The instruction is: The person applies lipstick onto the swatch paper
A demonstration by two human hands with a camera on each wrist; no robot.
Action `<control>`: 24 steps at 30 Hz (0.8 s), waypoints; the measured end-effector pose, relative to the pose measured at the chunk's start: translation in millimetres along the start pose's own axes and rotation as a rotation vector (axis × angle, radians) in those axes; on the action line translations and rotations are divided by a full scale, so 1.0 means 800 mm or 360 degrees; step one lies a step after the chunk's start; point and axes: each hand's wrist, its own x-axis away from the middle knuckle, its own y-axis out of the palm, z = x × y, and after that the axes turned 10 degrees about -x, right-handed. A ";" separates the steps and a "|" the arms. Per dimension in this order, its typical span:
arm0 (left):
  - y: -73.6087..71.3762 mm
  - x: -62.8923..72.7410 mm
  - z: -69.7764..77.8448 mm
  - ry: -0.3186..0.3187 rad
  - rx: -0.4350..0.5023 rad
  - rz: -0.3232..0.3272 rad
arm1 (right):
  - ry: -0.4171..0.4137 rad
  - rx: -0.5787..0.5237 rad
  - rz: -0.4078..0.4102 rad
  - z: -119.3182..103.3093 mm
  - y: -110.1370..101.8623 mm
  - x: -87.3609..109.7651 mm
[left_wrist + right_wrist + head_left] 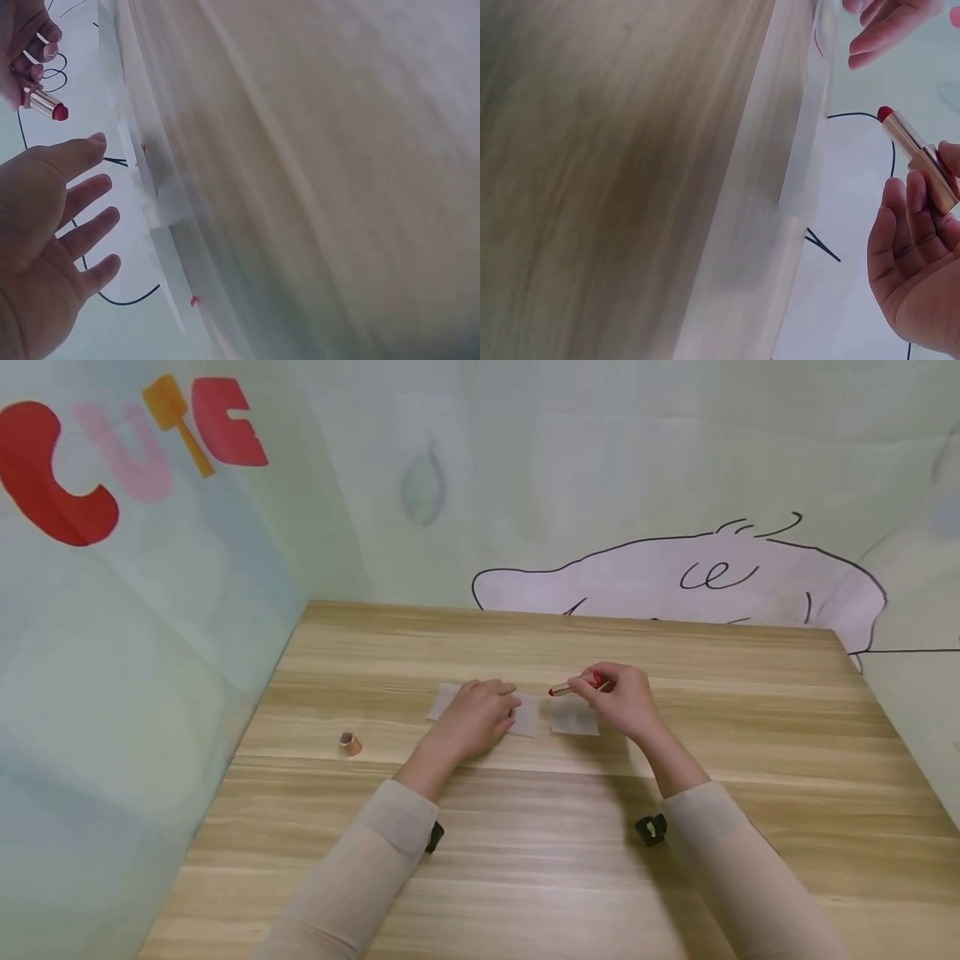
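My right hand (621, 700) pinches a lipstick (566, 687) with a gold case and an exposed red tip, pointing left. In the right wrist view, thumb and fingers grip the lower case of the lipstick (911, 142). Below it lies a small sheet of white paper (574, 720). My left hand (480, 714), palm down and fingers relaxed, is over another white paper (527, 717), hiding its middle. The left wrist view shows that hand (52, 225) with spread fingers and nothing in them. Small red marks (195, 301) show on the paper there.
A small copper-coloured lipstick cap (350, 743) stands on the wooden table (525, 860), left of the left hand. A small black object (651, 829) shows beside the right sleeve. Behind the table rises a wall (525, 485) with a line drawing.
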 end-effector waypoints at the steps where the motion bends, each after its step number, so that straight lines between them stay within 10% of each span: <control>1: 0.000 -0.001 0.002 0.0007 0.0005 0.0006 | -0.0001 -0.0002 0.0005 0.000 -0.002 0.001; 24: 0.006 -0.039 0.044 0.0173 -0.0009 0.0052 | -0.0046 0.0010 0.0091 0.016 -0.034 0.015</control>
